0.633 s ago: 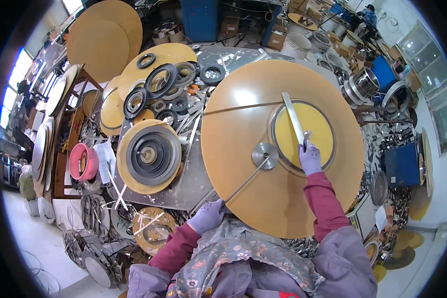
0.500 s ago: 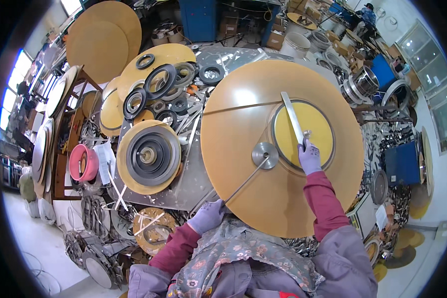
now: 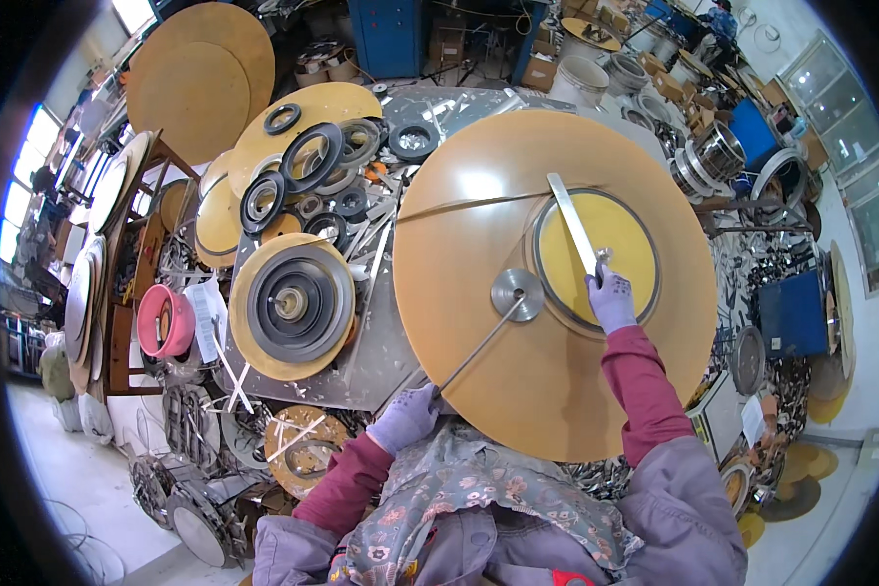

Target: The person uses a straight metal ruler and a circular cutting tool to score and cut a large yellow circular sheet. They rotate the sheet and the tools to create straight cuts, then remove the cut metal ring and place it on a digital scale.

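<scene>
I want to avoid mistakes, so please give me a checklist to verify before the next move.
1. Left grip on the thin rod: ok, closed around its near end.
2. Right grip on the flat bar: ok, holding its near end.
3. Flat bar over the yellow disc: ok.
4. Thin rod's far end reaching the grey disc: ok.
5. Dark strip touching the flat bar: cannot tell.

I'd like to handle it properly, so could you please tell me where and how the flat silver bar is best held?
Probably by its near end, coming from the person's side, where the right hand grips it: the flat silver bar is long and narrow, and slants away over the yellow disc, its far end pointing away from the person.
</scene>
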Demonstrator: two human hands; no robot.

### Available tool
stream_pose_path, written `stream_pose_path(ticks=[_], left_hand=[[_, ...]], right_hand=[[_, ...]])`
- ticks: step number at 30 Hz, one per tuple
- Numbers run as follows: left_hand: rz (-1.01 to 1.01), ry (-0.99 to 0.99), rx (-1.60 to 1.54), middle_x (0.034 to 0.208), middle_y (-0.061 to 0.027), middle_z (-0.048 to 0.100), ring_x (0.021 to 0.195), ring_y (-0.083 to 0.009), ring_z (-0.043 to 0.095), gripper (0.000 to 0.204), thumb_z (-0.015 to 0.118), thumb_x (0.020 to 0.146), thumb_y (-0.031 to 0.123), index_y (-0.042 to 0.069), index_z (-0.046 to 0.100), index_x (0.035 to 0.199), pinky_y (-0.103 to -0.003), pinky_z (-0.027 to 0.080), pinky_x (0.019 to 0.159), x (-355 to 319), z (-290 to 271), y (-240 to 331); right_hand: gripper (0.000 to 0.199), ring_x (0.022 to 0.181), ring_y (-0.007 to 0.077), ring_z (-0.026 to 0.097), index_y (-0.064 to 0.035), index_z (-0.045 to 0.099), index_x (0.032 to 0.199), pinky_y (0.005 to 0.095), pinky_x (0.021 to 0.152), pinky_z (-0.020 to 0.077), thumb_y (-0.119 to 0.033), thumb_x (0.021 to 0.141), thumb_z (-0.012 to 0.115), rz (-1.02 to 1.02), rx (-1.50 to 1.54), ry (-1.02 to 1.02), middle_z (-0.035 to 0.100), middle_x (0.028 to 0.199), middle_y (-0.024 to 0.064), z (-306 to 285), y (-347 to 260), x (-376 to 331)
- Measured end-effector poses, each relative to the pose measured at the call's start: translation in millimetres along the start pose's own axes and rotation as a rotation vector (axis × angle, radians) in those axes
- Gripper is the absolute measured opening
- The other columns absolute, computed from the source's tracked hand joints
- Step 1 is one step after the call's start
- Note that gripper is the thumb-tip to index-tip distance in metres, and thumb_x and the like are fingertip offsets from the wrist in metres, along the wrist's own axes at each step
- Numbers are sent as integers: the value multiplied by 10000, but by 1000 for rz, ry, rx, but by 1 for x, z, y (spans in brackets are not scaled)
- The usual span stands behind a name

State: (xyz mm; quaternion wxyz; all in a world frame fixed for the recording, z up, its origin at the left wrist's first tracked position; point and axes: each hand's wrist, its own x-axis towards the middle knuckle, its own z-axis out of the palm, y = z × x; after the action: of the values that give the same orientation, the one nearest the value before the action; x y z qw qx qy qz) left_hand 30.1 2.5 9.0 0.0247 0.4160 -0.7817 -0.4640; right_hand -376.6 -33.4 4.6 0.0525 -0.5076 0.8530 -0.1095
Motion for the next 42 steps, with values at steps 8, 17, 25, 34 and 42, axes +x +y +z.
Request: stream_pose_path(ticks=[8, 17, 25, 34, 42], left_hand=[[25, -7, 5, 905, -279, 607, 867, -452, 582, 249, 509, 877, 120, -2, 548, 1090, -498, 469, 732, 2, 1, -4], [44, 1, 67, 818, -275, 601, 787, -455, 584, 204, 491, 852, 95, -13, 517, 1023, -515, 456, 695, 3, 7, -6], [17, -36, 131, 788, -261, 608, 767, -437, 596, 189, 488, 847, 107, -31, 492, 975, -508, 459, 697, 4, 2, 7], [1, 21, 44, 764, -234, 616, 746, -404, 613, 180, 496, 843, 108, -24, 491, 966, -489, 471, 679, 2, 20, -3], [-26, 62, 33, 779, -199, 640, 754, -358, 644, 147, 468, 855, 96, -2, 502, 958, -456, 497, 678, -5, 29, 9]], right_hand=[[329, 878, 369, 627, 20, 587, 1022, 449, 799, 483, -268, 862, 594, -46, -12, 20, 644, 909, 232, -4, -4, 0], [330, 862, 378, 623, 11, 598, 1016, 450, 795, 482, -274, 849, 605, -38, 28, -32, 646, 879, 236, -4, 0, 0], [304, 880, 380, 613, -17, 612, 1035, 457, 797, 471, -248, 838, 596, -72, 32, 67, 643, 932, 228, 10, 19, -3], [381, 710, 234, 630, -32, 581, 1165, 348, 656, 506, -227, 841, 621, -278, 558, 37, 660, 837, 117, -15, -63, 19], [405, 921, 292, 649, -83, 670, 1078, 356, 847, 492, -275, 722, 664, -649, 405, -372, 685, 951, 153, 68, -318, 53]])
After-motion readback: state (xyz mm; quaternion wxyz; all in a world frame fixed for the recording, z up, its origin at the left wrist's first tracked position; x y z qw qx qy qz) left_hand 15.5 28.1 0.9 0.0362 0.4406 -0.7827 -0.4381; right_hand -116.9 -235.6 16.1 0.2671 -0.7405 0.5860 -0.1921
